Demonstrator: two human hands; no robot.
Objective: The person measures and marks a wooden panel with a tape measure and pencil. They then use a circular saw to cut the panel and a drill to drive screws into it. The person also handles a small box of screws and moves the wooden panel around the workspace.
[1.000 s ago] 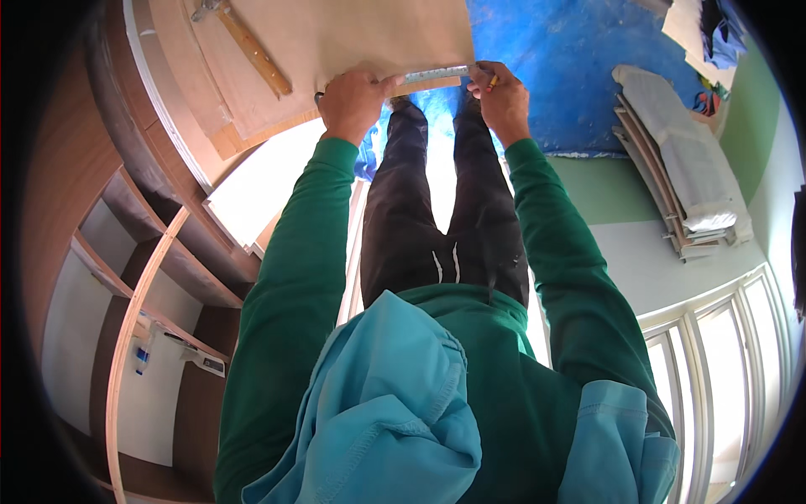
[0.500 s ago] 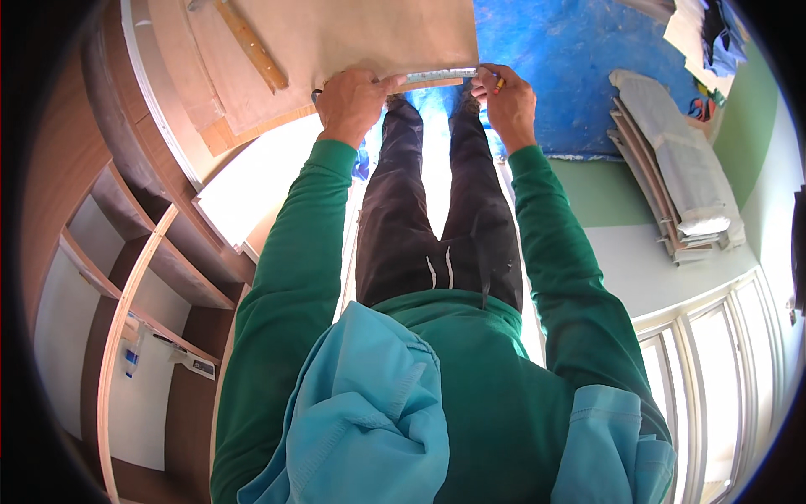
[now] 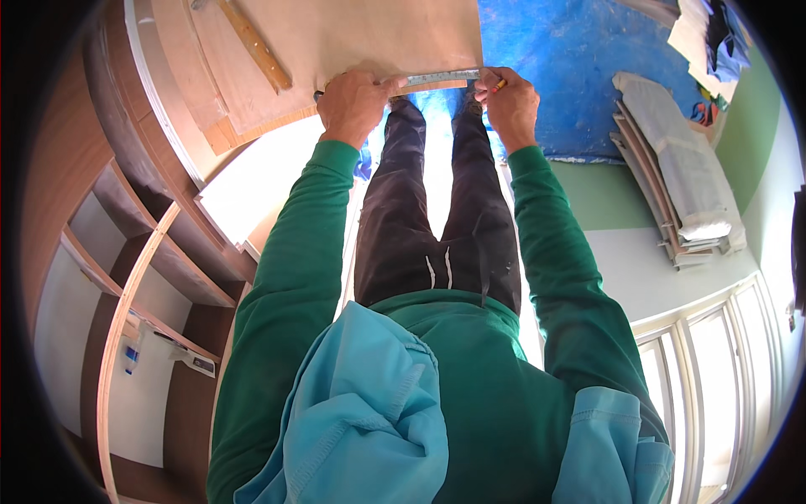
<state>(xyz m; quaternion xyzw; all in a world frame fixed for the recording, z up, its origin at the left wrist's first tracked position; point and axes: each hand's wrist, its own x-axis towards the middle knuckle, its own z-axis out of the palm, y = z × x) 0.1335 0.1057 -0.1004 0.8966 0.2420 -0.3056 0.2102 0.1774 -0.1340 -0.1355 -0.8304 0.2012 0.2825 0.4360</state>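
Along the near edge of a large tan wooden board (image 3: 386, 38) runs the pale blade of a tape measure (image 3: 441, 76), stretched between my two hands. My left hand (image 3: 353, 105) is closed at the blade's left end, its thumb lying on it; a small dark end pokes out beside that hand, and the rest is hidden under the palm. At the board's right corner my right hand (image 3: 510, 105) pinches the blade's other end. A short yellow-and-red pencil (image 3: 499, 86) sticks out from between the right fingers.
A hammer with a wooden handle (image 3: 256, 46) lies on the board. Blue sheeting (image 3: 562, 76) covers the floor to the right, near a stack of wrapped panels (image 3: 680, 160). Open wooden shelving (image 3: 126, 277) stands at left, a white-framed slatted panel (image 3: 714, 370) at lower right.
The whole view has shifted very slightly. Both hands keep their hold on the tape measure at the board's edge.
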